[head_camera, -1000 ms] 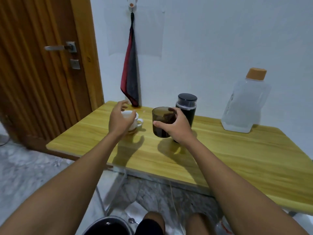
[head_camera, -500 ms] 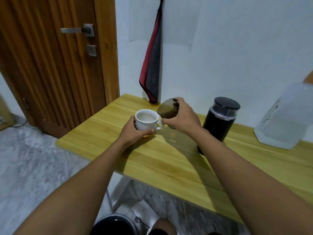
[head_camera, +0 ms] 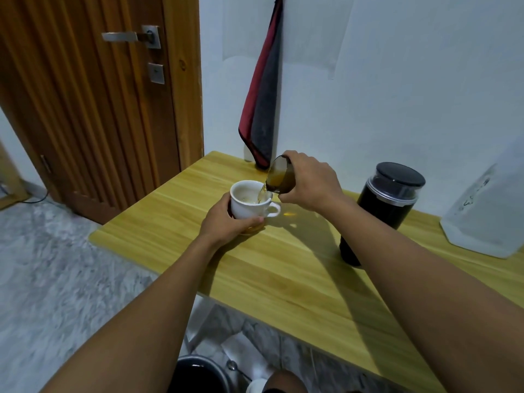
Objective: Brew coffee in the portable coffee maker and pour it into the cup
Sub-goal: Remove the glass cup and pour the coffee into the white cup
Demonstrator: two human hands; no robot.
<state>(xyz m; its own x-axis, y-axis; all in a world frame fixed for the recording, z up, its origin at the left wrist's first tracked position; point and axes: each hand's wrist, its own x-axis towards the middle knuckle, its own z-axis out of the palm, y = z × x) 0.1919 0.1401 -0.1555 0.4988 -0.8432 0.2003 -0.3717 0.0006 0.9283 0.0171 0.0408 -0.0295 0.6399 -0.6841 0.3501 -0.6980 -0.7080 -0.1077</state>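
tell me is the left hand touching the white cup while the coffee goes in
Touching. The head view shows the left hand wrapped around the white cup low on its side, fingers pressed to its wall with no gap.

Dim cool indoor light, soft arm shadows on table [head_camera: 297, 279], wide-angle edge bending, slight softness

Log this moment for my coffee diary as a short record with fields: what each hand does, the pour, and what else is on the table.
left hand: grips the white cup, steadying it on the table
right hand: holds the tinted glass, tilted over the cup
pour: thin brown stream entering the cup
also on table: black coffee maker, clear water jug
behind: cloth hanging on the wall
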